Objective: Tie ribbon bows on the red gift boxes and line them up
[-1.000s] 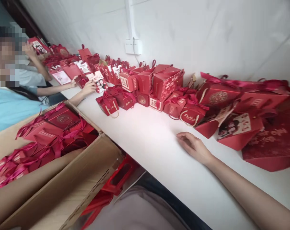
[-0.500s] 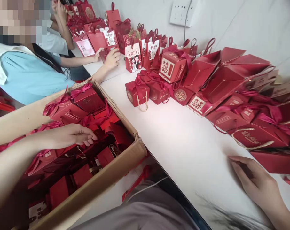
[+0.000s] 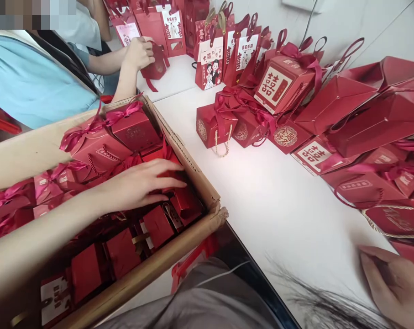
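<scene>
My left hand (image 3: pixel 143 185) reaches into a cardboard carton (image 3: pixel 193 233) with its fingers spread. Its fingertips hang over a red gift box (image 3: pixel 188 201) at the carton's near right corner; I cannot tell whether they touch it. Several red gift boxes with ribbon bows (image 3: pixel 121 114) fill the carton's far side, and plainer red boxes (image 3: pixel 124 251) stand along its near side. At the lower right my right hand (image 3: pixel 396 278) rests on the white table (image 3: pixel 261 205), loosely curled, thumb and fingertips together around a hollow. Nothing shows in it.
Red gift boxes with rope handles (image 3: pixel 217 125) stand on the table, with larger ones (image 3: pixel 357 100) piled to the right. Upright gift bags (image 3: pixel 210 64) line the wall. Across the carton, a co-worker's hand (image 3: pixel 138 55) holds a small red box (image 3: pixel 155 61).
My left hand has moved right and spread its fingers over the carton's corner boxes. My right hand stays curled on the table. The view has shifted; the co-worker's small box is now lifted or tilted.
</scene>
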The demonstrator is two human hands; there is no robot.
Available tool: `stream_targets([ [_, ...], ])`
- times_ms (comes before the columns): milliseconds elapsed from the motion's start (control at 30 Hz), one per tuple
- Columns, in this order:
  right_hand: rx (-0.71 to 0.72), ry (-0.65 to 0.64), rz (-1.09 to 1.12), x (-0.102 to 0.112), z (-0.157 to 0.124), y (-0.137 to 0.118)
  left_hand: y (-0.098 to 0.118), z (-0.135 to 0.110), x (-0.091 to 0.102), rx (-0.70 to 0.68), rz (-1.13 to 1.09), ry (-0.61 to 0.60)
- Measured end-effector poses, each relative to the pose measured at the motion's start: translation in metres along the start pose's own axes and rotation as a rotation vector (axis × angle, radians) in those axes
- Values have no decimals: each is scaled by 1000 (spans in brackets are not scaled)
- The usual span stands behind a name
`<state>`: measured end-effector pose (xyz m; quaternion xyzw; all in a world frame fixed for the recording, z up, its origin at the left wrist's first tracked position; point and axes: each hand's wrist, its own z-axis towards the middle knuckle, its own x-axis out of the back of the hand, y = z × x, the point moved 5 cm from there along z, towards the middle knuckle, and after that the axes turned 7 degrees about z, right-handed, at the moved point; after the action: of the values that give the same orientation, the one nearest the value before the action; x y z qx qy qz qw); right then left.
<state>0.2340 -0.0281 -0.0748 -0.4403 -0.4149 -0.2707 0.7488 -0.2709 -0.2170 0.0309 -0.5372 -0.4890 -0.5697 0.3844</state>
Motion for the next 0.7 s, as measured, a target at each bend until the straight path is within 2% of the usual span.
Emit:
stream_targets([
  [100, -30, 24, 25, 2, 2, -5, 0, 5, -11, -51, -35, 14],
  [267, -47, 4, 59, 0, 3, -3, -7, 3, -12, -24, -89, 160],
  [333, -41, 1, 94, -3, 2, 2, -4, 2, -15, -90, -96, 173],
  [467, 29, 2, 163, -9, 4, 9, 8, 12, -21, -247, -52, 89],
  [600, 145, -17, 233, -15, 10, 7, 20, 29, -15, -245, 159, 4],
  [700, 171, -36, 281, -17, 14, 2, 23, 37, -9, -192, 267, -38],
])
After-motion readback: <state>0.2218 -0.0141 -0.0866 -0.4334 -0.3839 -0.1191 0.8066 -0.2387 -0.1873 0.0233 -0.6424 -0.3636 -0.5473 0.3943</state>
